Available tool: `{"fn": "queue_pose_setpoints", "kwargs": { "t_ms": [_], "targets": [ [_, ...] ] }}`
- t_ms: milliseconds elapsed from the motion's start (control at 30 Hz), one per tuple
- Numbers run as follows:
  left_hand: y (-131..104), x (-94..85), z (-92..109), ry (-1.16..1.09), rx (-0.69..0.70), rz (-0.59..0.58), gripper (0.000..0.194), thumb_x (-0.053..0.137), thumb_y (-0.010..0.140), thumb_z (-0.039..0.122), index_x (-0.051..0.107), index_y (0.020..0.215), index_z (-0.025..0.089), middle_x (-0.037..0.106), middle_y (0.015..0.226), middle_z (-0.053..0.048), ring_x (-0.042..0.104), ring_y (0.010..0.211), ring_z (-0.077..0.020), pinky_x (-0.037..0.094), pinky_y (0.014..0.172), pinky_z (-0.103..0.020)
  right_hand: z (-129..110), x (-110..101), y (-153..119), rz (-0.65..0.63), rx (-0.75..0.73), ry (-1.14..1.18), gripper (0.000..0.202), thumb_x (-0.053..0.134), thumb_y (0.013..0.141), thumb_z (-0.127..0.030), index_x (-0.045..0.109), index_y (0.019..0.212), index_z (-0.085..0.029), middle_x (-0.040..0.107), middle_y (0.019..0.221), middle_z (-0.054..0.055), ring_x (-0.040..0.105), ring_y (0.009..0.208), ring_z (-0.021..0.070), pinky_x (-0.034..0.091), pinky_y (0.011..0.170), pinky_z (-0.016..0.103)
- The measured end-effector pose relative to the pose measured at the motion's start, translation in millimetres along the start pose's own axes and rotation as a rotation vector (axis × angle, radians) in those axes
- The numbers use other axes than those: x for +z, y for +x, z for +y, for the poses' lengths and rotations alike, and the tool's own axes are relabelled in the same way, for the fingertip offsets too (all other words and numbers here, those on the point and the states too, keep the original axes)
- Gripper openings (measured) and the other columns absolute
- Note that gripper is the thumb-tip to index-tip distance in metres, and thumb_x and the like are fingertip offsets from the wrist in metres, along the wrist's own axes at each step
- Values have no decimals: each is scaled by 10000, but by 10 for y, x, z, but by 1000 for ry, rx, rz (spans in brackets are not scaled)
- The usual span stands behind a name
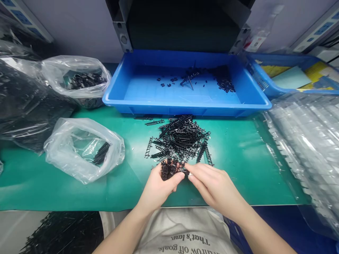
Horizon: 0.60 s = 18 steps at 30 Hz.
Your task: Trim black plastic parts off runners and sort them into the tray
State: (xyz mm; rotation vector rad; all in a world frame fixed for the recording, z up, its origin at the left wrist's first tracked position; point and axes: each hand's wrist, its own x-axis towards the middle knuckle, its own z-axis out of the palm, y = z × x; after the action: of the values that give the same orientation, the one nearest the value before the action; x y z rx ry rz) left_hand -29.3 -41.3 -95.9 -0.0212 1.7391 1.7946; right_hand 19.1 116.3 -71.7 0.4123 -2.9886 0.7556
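Observation:
My left hand is closed around a bunch of black plastic strips, their ends sticking up past the thumb. Beside it, my right hand pinches at a black piece at the right end of that bunch; the fingertips partly hide it. Both hands are close together over the near side of a heap of black plastic strips, many of them ladder-like with small loops. The heap lies on the green mat.
Behind the heap stands a blue bin with small black pieces inside. To the left are two clear plastic bags holding black parts. Stacked clear trays lie at the right. A round container of black strips sits below the table's edge.

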Motion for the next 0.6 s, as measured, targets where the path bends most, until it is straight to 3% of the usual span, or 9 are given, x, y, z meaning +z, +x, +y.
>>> {"fn": "queue_pose_setpoints", "kwargs": {
  "t_ms": [267, 600],
  "targets": [
    [-7, -14, -35, 35, -8, 18, 182, 599, 715, 310, 504, 742, 156, 362, 444, 88, 302, 392, -53, 220, 363, -174, -10, 21, -10, 41, -21, -34, 292, 349, 899, -241, 556, 1093, -169, 665, 913, 63, 598, 791, 165, 485, 663, 273],
    [-21, 5, 36, 110, 43, 83, 171, 583, 704, 283, 478, 627, 171, 353, 424, 86, 331, 401, -70, 269, 390, -192, -104, 113, -12, 159, 16, -47, 291, 351, 895, -225, 580, 1060, -155, 665, 838, 62, 600, 712, 151, 467, 567, 251]
  ]
}}
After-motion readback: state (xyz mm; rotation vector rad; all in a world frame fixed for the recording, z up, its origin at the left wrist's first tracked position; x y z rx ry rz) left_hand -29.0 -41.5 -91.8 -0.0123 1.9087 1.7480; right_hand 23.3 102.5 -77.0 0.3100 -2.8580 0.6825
